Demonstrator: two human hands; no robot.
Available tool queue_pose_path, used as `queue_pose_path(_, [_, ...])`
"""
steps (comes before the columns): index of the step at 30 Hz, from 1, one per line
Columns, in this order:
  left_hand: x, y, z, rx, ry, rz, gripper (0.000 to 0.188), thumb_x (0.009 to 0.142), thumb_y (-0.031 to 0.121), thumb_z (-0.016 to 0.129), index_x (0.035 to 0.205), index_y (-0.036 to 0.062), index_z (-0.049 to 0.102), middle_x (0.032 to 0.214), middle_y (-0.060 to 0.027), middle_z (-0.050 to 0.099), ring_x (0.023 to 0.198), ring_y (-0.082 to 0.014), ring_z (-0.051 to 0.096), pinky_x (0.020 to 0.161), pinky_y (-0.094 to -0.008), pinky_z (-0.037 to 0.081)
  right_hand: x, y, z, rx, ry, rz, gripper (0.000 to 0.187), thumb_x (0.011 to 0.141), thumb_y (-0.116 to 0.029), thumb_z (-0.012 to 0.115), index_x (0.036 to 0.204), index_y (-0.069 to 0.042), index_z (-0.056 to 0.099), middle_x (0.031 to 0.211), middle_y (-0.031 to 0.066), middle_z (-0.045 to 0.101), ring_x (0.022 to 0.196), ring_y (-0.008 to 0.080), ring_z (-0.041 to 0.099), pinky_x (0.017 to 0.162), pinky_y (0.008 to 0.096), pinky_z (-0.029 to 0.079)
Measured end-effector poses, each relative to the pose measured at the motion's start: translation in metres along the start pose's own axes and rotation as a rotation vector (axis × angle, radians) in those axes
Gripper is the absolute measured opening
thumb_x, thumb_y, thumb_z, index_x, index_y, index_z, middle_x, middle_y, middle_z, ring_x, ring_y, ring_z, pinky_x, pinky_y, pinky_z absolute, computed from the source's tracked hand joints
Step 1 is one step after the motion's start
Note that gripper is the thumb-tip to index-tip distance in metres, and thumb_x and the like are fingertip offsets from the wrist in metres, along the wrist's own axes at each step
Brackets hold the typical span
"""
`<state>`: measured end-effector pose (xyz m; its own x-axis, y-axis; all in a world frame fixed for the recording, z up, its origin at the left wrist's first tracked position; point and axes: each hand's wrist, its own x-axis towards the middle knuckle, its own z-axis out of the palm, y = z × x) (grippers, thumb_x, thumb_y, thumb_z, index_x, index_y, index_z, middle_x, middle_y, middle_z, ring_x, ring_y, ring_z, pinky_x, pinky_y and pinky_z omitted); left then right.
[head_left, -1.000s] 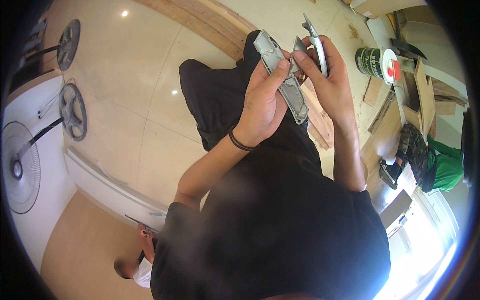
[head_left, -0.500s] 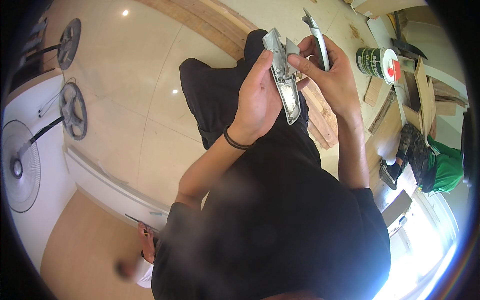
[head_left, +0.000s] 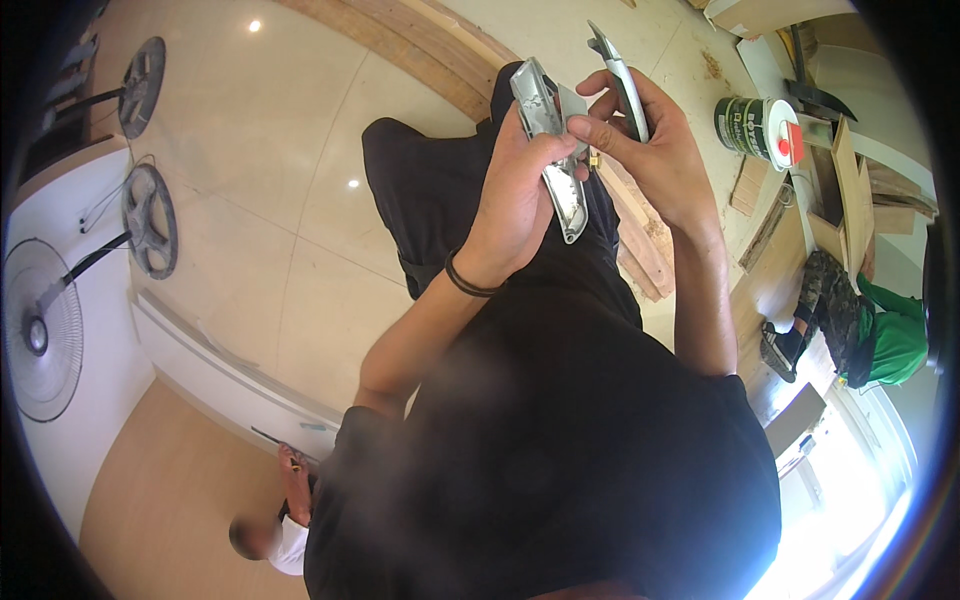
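An opened utility knife is in two parts, one in each hand. My left hand (head_left: 510, 205) is closed around the grey metal half-shell (head_left: 568, 210), its hollow inside facing up, thumb laid across it. The other silver and black half (head_left: 622, 85) sits in my right hand (head_left: 668, 150), tucked between the fingers. My right thumb and fingertips also pinch a thin grey flat piece (head_left: 572, 106), which looks like a blade, against the left half-shell. A small brass-coloured bit (head_left: 594, 160) shows beside the fingertips; its kind I cannot make out.
Wooden planks (head_left: 425, 55) lie on the tiled floor ahead and under my hands. A dark green tub (head_left: 742, 128) with a white lid stands to the right. A person in green (head_left: 895, 340) sits farther right; another person's arm (head_left: 295, 485) is lower left. A fan (head_left: 40, 330) stands left.
The left half-shell has tilted and shifted slightly left, and my left thumb has come down across it. My right hand with the other half has moved a little left.
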<state>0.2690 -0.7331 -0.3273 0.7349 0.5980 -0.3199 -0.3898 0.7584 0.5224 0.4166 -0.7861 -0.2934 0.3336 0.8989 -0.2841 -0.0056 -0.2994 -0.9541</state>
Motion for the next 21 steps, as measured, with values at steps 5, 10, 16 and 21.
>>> queue_pose_path(5, [-0.002,-0.003,0.003,0.045,0.004,0.010,0.040,0.094,0.008,0.046,0.134,0.0069,0.041,0.114,-0.0035,0.053,0.102,-0.0118,0.053,0.086,-0.0308,0.047,-0.003,0.000,0.001,-0.038,0.015,-0.019,0.029,0.088,-0.012,0.076,0.111,0.000,0.063,0.079,0.0018,0.062,0.070,0.0069,0.059,0.064,0.0229,0.047])
queue_pose_path(10, [-0.005,-0.003,0.007,0.188,0.029,0.016,0.039,0.096,0.008,0.047,0.134,0.0070,0.040,0.117,-0.0029,0.053,0.104,-0.0116,0.053,0.088,-0.0305,0.047,-0.006,0.006,0.003,-0.008,0.061,-0.034,0.028,0.088,-0.012,0.075,0.110,0.001,0.063,0.081,0.0027,0.063,0.071,0.0071,0.060,0.065,0.0232,0.048])
queue_pose_path(16, [-0.005,-0.002,0.007,0.160,0.052,0.018,0.037,0.097,0.009,0.052,0.132,0.0057,0.042,0.114,-0.0039,0.054,0.100,-0.0105,0.053,0.087,-0.0305,0.047,-0.011,0.012,-0.004,0.092,-0.020,-0.027,0.029,0.089,-0.010,0.075,0.114,0.000,0.062,0.092,0.0014,0.059,0.076,0.0046,0.056,0.069,0.0212,0.046])
queue_pose_path(21, [-0.007,0.004,-0.001,0.361,0.035,0.045,0.041,0.094,0.006,0.058,0.131,0.0027,0.041,0.107,-0.0040,0.055,0.093,-0.0109,0.055,0.083,-0.0286,0.048,-0.011,0.018,-0.003,0.061,0.013,-0.050,0.026,0.089,-0.013,0.076,0.108,0.000,0.064,0.088,0.0010,0.064,0.076,0.0057,0.057,0.068,0.0221,0.047])
